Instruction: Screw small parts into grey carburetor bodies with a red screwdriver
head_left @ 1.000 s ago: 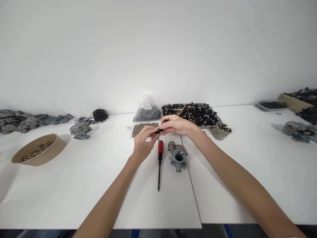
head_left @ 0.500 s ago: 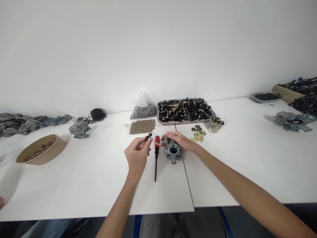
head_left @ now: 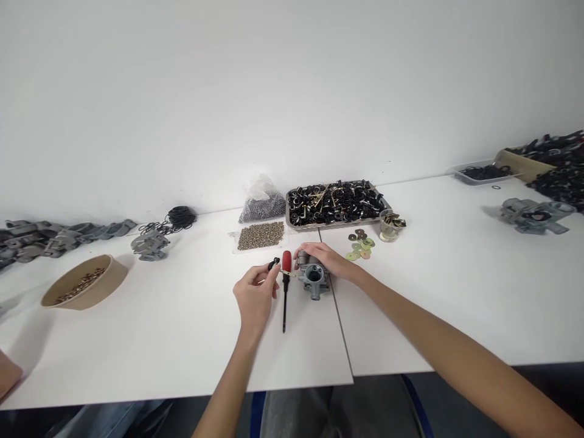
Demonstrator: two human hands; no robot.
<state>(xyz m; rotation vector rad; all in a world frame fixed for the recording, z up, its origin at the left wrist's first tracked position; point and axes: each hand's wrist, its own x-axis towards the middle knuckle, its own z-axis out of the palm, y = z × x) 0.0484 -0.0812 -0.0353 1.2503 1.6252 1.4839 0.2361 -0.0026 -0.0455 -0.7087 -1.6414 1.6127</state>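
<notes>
My left hand [head_left: 256, 292] pinches a small black part [head_left: 274, 263] with a thin pale-metal rod that reaches over the screwdriver toward the carburetor. My right hand [head_left: 323, 258] is wrapped over the back and right side of a grey metal carburetor [head_left: 314, 277], which rests on the table with its round opening showing. Between the two hands lies a screwdriver [head_left: 286, 263] with a red and black handle, its tip toward the front edge. Yellowish and brown flat washers [head_left: 364, 246] are spread to the right of the carburetor.
Behind my hands are a metal tray [head_left: 338, 225] of black parts, small brass pieces [head_left: 261, 235] and a plastic bag [head_left: 263, 202]. A cup [head_left: 390, 227] stands right. Farther out are a tan bowl [head_left: 116, 283] and other carburetors [head_left: 149, 244]. Part of another person shows far left.
My left hand has shifted slightly down, with the metal rod now lower beside the carburetor. The view has turned slightly. More of the other person shows at the left edge.
</notes>
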